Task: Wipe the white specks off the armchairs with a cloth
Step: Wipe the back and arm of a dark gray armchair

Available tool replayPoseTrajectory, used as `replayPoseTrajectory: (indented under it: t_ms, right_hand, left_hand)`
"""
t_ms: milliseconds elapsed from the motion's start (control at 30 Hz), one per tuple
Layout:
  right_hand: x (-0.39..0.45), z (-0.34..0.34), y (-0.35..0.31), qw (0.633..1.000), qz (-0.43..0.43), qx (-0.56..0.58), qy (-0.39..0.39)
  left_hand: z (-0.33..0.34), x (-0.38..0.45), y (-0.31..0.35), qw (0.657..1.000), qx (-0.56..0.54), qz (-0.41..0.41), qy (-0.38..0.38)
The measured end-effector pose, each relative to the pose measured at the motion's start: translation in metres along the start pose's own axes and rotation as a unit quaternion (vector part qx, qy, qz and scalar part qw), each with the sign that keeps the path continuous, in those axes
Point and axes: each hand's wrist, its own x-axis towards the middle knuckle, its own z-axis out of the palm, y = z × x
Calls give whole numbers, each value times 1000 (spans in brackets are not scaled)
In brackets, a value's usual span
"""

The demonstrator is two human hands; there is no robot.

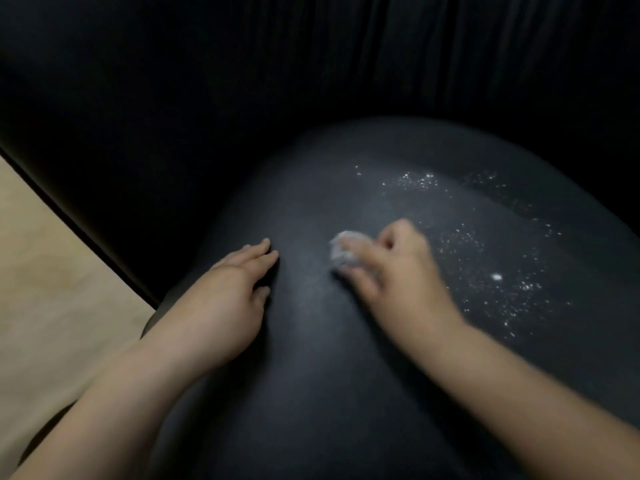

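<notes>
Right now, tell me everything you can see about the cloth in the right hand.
The cloth is a small white wad, crumpled into a ball and blurred, so its weave cannot be told. The right hand grips it, fingers curled over it, so only its left part shows. It sits against the dark seat cushion of the armchair, left of the white specks. The left hand rests flat on the cushion, apart from it.

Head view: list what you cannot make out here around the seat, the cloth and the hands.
- Cloth: motion blur and the right hand gripping it hide its shape.
- Armchair seat: cut off by the right and bottom edges.
- Backrest: too dark for detail.
- White specks: too small to identify.
- Left hand: palm pressed flat to the seat, underside hidden.
</notes>
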Motion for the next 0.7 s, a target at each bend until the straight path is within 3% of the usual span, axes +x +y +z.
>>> replayPoseTrajectory:
  t_ms: [100, 300, 467, 567, 700]
  right_hand:
    - [-30, 3, -24, 992, -97, 29, -76]
    - [-7, -31, 45, 996, 85, -35, 21]
    - [-44, -29, 9, 999, -29, 0, -43]
    - [-46, -55, 60, 996, 61, -64, 29]
    - [-54, -89, 110, 962, 222, -58, 146]
  left_hand:
    - [5, -2, 7, 1000, -4, 15, 1]
    - [6, -2, 11, 999, 11, 34, -15]
    - [13, 8, 34, 998, 3, 65, 5]
    - [17, 14, 44, 996, 5, 84, -1]
    - [26, 20, 56, 995, 11, 104, 0]
